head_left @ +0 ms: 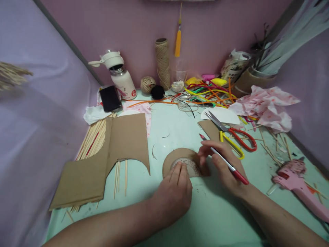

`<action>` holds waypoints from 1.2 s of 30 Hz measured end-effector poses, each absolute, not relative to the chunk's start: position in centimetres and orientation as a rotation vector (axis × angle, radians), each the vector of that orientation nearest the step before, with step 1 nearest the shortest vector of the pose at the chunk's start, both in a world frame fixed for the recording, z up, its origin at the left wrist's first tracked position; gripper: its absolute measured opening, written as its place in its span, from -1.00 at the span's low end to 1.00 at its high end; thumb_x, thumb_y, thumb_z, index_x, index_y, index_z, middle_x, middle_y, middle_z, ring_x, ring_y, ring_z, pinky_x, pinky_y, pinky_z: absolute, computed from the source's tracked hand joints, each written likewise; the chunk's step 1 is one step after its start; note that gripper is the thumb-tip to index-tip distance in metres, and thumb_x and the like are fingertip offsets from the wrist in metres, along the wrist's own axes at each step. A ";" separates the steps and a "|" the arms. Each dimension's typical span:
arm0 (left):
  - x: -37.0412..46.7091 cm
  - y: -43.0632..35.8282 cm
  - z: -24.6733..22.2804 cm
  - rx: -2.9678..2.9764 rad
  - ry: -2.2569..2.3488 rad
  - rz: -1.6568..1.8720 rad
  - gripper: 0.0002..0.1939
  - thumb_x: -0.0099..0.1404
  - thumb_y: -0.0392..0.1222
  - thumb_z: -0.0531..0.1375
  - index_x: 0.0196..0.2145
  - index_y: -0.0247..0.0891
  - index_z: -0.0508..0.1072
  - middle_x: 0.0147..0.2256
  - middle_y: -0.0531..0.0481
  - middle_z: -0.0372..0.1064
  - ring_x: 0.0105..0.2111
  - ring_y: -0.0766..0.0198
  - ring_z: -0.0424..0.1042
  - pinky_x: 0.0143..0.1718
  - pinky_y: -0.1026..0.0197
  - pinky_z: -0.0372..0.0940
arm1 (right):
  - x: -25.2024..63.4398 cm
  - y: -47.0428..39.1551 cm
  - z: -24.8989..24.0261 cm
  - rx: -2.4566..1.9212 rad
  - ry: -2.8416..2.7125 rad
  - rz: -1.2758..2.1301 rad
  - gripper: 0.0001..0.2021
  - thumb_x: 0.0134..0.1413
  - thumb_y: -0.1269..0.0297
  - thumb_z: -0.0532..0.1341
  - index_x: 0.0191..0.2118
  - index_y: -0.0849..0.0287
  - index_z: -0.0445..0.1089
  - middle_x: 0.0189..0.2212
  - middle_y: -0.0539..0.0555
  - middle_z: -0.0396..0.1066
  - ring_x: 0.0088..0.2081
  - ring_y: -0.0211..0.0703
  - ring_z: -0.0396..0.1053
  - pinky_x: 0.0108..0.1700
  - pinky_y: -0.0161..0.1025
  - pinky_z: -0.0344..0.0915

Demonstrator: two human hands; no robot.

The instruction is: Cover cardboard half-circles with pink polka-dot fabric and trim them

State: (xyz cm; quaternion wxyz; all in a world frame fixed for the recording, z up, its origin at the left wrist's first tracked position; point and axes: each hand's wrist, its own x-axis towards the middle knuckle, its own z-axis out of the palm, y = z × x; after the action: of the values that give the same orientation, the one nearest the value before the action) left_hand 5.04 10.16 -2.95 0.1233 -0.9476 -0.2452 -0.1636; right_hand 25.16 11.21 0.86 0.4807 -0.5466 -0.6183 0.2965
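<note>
Pale green counter [218, 219] seen from above, with two bare hands at work near the middle. At far left, a large cut sheet of brown cardboard [84, 181] with curved notches lies over a bundle of thin wooden sticks [92, 137]. Behind it stands a white bottle [123, 84], its lid flipped open; next come a ball of twine [147, 85] and a tall twine spool [162, 61]. In front, at center, the left hand [176, 190] has its fingers pressed together, fingertips on a clear protractor [194, 168] that lies on a rounded cardboard piece [168, 163]; its thumb cannot be made out. Just to the right, the right hand [227, 173] pinches a silver and red pen [221, 157] between thumb and fingers, tip pointing up and away. Beyond this hand, scissors [226, 129] with one red and one yellow handle lie with blades apart. At far right rests a pink glue gun [293, 183].
</note>
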 end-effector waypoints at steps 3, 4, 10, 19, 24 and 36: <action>5.1 10.3 -2.7 -2.751 -0.713 -0.485 -0.67 0.34 -0.29 0.04 -0.07 -0.59 0.42 -0.02 -0.44 0.45 -0.01 -0.09 0.47 0.01 -0.01 0.32 | 24.5 12.0 1.2 -1.463 -1.422 0.924 -0.75 0.28 0.10 0.09 -0.16 0.12 0.42 -0.42 0.04 0.41 -0.44 -0.21 0.37 -0.41 -0.28 0.32; 5.2 10.3 -2.7 -2.752 -0.720 -0.475 -0.67 0.34 -0.28 0.03 -0.07 -0.58 0.42 -0.02 -0.43 0.46 -0.01 -0.07 0.47 0.02 -0.01 0.32 | 24.2 12.4 1.3 -1.480 -1.376 1.024 -0.76 0.26 0.10 0.13 -0.17 0.14 0.42 -0.45 0.02 0.41 -0.46 -0.22 0.35 -0.45 -0.30 0.30; 5.5 10.3 -2.6 -2.744 -0.750 -0.476 -0.66 0.34 -0.27 0.03 -0.08 -0.58 0.44 -0.04 -0.41 0.47 -0.01 -0.06 0.48 0.02 0.01 0.32 | 23.1 13.5 0.2 -1.475 -1.314 1.018 -0.72 0.20 0.05 0.17 -0.31 0.18 0.41 -0.57 -0.02 0.34 -0.52 -0.23 0.32 -0.48 -0.32 0.28; 5.6 10.3 -2.3 -2.745 -0.754 -0.524 -0.70 0.32 -0.31 0.04 -0.14 -0.57 0.47 -0.07 -0.43 0.49 -0.06 -0.07 0.51 -0.03 0.00 0.37 | 23.5 13.5 -1.9 -1.436 -1.504 0.893 -0.80 0.25 0.18 0.12 -0.35 0.17 0.33 -0.45 0.02 0.39 -0.49 -0.25 0.37 -0.43 -0.32 0.31; 5.8 10.2 -2.6 -2.685 -0.781 -0.593 -0.70 0.31 -0.33 0.02 -0.18 -0.56 0.49 -0.09 -0.45 0.49 -0.08 -0.06 0.52 -0.05 0.01 0.39 | 23.5 13.5 -2.2 -1.420 -1.522 0.890 -0.81 0.25 0.21 0.12 -0.36 0.17 0.33 -0.44 0.02 0.40 -0.44 -0.22 0.41 -0.44 -0.34 0.31; 5.8 10.2 -2.7 -2.696 -0.739 -0.552 -0.67 0.30 -0.38 -0.01 -0.16 -0.64 0.48 -0.10 -0.51 0.48 -0.07 -0.08 0.52 -0.01 -0.04 0.38 | 23.3 13.5 -2.6 -1.418 -1.511 0.867 -0.79 0.23 0.14 0.14 -0.36 0.16 0.33 -0.48 0.03 0.42 -0.47 -0.21 0.42 -0.47 -0.35 0.32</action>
State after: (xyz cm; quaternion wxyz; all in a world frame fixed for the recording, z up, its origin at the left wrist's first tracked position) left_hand 5.84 10.19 -2.66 0.1453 -0.9361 -0.2567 -0.1917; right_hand 23.32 13.52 -2.61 0.4329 -0.5690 -0.6065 0.3479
